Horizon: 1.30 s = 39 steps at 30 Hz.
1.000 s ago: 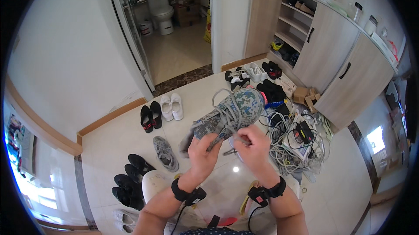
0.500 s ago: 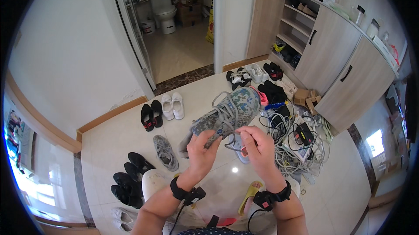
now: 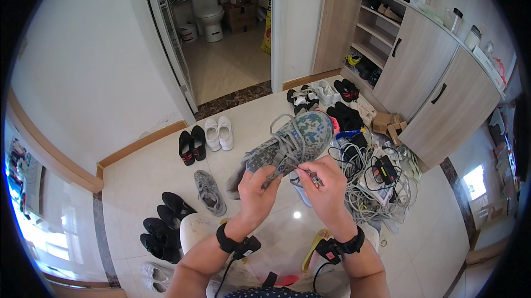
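A camouflage-patterned sneaker with grey laces is held up in front of me, its toe pointing up and to the right. My left hand is closed around its side near the ankle opening. At the shoe's lower right edge, my right hand pinches a grey shoelace between thumb and fingers. One lace loop stands up loosely over the far side. On the floor at the left rests a similar camouflage sneaker.
Tangled cables heap on the floor at right, beside small cardboard boxes. White shoes and black slippers stand ahead left; black shoes lie nearer. A shoe cabinet has one door swung open.
My right hand has shifted slightly left and up, closer against the shoe, with the lace in its fingers. My left hand keeps its hold on the sneaker.
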Tool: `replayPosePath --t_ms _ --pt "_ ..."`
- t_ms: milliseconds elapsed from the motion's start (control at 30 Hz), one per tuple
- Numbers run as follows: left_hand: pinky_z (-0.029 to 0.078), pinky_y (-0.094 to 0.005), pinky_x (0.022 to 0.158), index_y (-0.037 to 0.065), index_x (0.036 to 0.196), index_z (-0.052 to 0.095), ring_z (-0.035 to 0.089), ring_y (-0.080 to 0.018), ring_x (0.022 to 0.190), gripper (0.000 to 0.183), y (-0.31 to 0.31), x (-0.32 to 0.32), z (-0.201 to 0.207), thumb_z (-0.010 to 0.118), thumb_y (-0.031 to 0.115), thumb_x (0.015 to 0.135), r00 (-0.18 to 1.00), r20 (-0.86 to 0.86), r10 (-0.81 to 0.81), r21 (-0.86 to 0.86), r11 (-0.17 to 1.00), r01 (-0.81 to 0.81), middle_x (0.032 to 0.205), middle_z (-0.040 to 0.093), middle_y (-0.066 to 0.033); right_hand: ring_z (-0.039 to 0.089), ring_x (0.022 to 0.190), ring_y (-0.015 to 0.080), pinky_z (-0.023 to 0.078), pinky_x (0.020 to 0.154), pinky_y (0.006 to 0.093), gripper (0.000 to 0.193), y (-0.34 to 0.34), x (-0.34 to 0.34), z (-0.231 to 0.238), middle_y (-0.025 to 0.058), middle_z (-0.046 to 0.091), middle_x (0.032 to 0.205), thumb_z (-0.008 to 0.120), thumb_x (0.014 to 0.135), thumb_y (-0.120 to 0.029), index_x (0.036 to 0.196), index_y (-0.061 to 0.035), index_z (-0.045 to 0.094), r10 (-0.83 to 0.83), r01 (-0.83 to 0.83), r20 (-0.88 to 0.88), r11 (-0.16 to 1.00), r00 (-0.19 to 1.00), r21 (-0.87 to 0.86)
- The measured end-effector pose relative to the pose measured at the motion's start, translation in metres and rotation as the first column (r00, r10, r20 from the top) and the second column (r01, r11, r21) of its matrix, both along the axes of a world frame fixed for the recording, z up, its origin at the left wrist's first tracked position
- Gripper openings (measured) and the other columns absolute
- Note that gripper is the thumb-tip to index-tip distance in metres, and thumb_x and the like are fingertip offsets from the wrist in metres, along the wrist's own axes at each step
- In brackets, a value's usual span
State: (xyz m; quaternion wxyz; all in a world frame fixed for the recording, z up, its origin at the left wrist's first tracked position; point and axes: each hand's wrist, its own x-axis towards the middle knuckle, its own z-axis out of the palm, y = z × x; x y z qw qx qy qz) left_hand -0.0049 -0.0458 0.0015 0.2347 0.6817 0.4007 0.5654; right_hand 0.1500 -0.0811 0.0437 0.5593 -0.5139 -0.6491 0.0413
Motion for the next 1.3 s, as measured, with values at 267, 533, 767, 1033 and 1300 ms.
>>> replayPosePath --t_ms 267,533,767,1033,1300 --pt "0.049 -0.0367 0.070 0.003 0.092 0.065 0.060 -0.0311 0.080 0.024 0.000 0.000 0.000 0.075 -0.004 0.072 0.999 -0.041 0.008 0.069 0.998 -0.005 0.091 0.064 -0.0135 0.058 0.063 0.0188 0.045 0.054 0.0290 0.012 -0.001 -0.003 0.004 0.0073 0.058 0.077 0.073 0.074 0.001 0.083 -0.0022 0.067 -0.018 0.014 0.099 0.999 0.995 0.043" --pt "0.044 -0.0391 0.067 0.007 0.090 0.066 0.058 -0.0316 0.081 0.027 0.005 -0.002 0.002 0.073 -0.003 0.065 0.974 -0.206 0.092 0.374 0.928 -0.008 0.090 0.064 -0.0111 0.058 0.063 0.0205 0.045 0.052 0.0301 0.013 -0.006 -0.008 0.004 0.0068 0.058 0.075 0.073 0.072 0.001 0.081 -0.0034 0.065 -0.031 0.033 0.044 0.998 0.999 -0.049" --pt "0.041 -0.0383 0.064 0.008 0.088 0.067 0.058 -0.0296 0.080 0.027 0.007 -0.001 0.000 0.069 -0.002 0.063 0.954 -0.266 0.138 0.472 0.881 0.004 0.091 0.063 -0.0094 0.059 0.073 0.0232 0.047 0.060 0.0333 0.016 -0.005 -0.010 -0.003 0.0066 0.059 0.080 0.075 0.071 -0.002 0.085 -0.0049 0.067 -0.003 0.004 0.019 0.996 1.000 -0.087" --pt "0.041 -0.0364 0.068 0.009 0.085 0.068 0.061 -0.0278 0.089 0.029 0.005 -0.002 0.007 0.065 -0.002 0.059 0.920 -0.370 0.130 0.509 0.857 0.084 0.100 0.066 -0.0097 0.053 0.086 0.0254 0.043 0.071 0.0366 0.021 -0.001 0.012 0.014 0.0042 0.057 0.091 0.079 0.065 -0.009 0.085 -0.0076 0.071 -0.093 0.056 0.237 0.986 0.967 0.159" --pt "0.042 -0.0356 0.075 0.014 0.088 0.069 0.061 -0.0231 0.091 0.027 0.000 -0.003 0.000 0.065 0.008 0.062 0.842 -0.536 0.056 0.542 0.788 0.292 0.100 0.066 -0.0063 0.052 0.077 0.0237 0.042 0.063 0.0373 0.009 -0.015 0.020 0.008 0.0025 0.054 0.076 0.075 0.066 -0.012 0.070 -0.0076 0.067 0.021 0.078 0.431 0.975 0.902 -0.209"
